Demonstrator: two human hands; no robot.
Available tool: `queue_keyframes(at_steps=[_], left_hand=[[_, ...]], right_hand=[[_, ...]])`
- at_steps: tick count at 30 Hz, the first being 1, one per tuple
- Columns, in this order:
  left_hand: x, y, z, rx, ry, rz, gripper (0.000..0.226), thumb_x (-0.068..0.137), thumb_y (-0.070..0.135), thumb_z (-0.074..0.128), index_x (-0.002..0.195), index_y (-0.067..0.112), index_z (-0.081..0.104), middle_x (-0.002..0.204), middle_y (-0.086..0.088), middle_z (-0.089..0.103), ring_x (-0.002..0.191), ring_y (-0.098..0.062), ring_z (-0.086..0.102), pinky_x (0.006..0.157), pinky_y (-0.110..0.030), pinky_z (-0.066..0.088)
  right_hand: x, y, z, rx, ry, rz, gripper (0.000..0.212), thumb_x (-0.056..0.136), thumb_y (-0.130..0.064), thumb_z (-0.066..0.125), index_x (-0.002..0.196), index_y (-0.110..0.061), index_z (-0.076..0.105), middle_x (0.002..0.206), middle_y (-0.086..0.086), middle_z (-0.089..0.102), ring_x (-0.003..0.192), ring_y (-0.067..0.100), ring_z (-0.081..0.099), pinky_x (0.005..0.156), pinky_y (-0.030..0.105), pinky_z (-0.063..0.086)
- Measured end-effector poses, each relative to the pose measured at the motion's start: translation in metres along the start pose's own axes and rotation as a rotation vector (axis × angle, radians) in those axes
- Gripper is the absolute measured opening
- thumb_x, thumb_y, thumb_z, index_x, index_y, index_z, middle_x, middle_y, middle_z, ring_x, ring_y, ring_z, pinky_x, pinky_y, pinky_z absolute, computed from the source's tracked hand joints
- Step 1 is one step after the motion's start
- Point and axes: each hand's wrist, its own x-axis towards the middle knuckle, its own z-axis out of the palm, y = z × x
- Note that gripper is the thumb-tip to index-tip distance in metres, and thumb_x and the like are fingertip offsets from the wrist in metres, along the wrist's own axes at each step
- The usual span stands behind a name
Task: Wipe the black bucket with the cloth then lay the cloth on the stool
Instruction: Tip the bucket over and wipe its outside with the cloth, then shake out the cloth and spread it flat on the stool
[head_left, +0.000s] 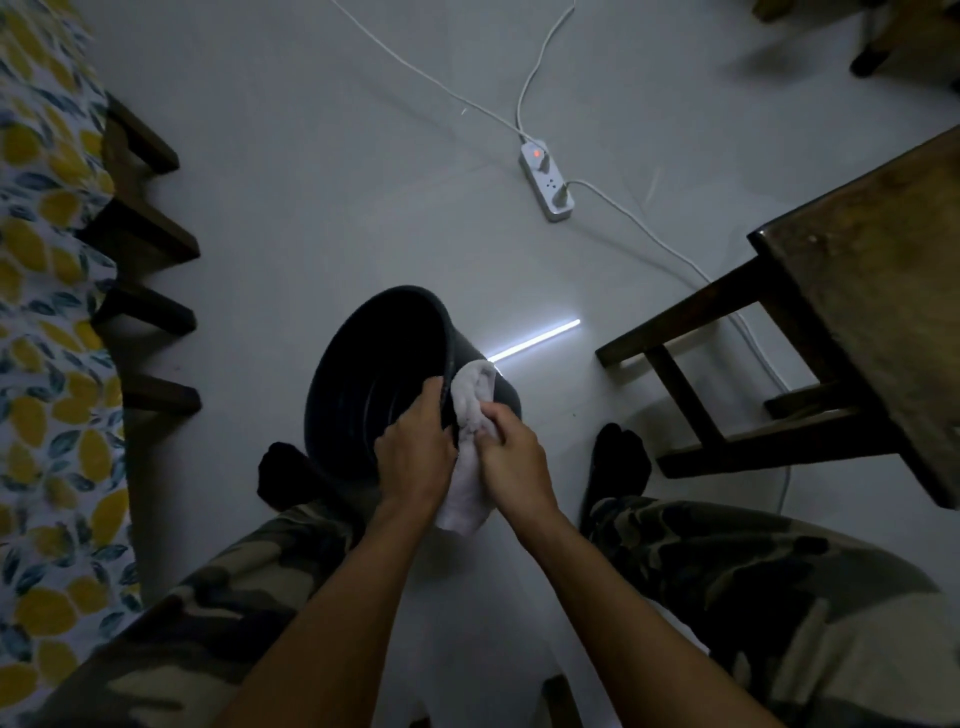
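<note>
Landmark: black bucket (384, 374), standing on the pale grey floor (322, 182) between the person's feet, tilted so that its open mouth faces the camera and leans to the left.
Left hand (415, 447): closed over the near right part of the bucket rim, fingers curled inside the mouth, thumb on the outside.
Right hand (511, 457): just right of the left hand, fingers closed on the white cloth (472, 410) and pressing it against the outer wall of the bucket.
Cloth position: bunched; its upper part lies on the bucket's right outer wall just below the rim, its lower part hangs between the two wrists.
Wooden stool (857, 322): dark brown, well to the right of the bucket, apart from it; nothing lies on the visible part of its seat.
Power strip (545, 182): white, on the floor beyond the bucket, red switch light on, one plug inserted, white cables running away from it.
Light streak (540, 340): bright line on the floor, starting just behind the bucket's right side and pointing toward the stool.
Feet: black socks (621, 457) on either side of the bucket; camouflage trousers (727, 571) nearer the camera.
Left of the bucket: dark wooden furniture legs (140, 234) under a lemon-print fabric (47, 312).
</note>
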Motion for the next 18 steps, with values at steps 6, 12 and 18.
queue_keyframes(at_steps=[6,12,18], left_hand=[[-0.006,-0.022,0.034,0.304,-0.055,0.178,0.027,0.094,0.028,0.065,0.118,0.027,0.052,0.091,0.0,0.068,0.067,-0.018,0.067,0.052,-0.035,0.057],[-0.034,-0.039,0.06,0.311,-0.255,0.139,0.031,0.096,0.029,0.061,0.124,0.033,0.048,0.102,0.004,0.07,0.083,-0.018,0.071,0.064,-0.039,0.06],[-0.047,-0.028,0.06,0.185,-0.427,0.041,0.034,0.094,0.033,0.06,0.127,0.031,0.052,0.116,0.003,0.067,0.102,-0.021,0.069,0.083,-0.04,0.058]], right_hand=[[-0.002,0.002,-0.017,-0.028,0.067,-0.014,0.03,0.104,-0.027,0.053,0.133,-0.024,0.062,0.121,0.004,0.07,0.112,0.02,0.067,0.099,0.038,0.055],[-0.009,0.016,-0.033,-0.015,0.099,0.004,0.029,0.101,-0.023,0.058,0.129,-0.025,0.065,0.11,-0.009,0.069,0.11,0.019,0.067,0.097,0.037,0.054],[-0.023,0.02,-0.044,-0.086,0.049,0.009,0.033,0.101,-0.019,0.059,0.133,-0.024,0.065,0.124,-0.002,0.07,0.119,0.02,0.065,0.1,0.029,0.05]])
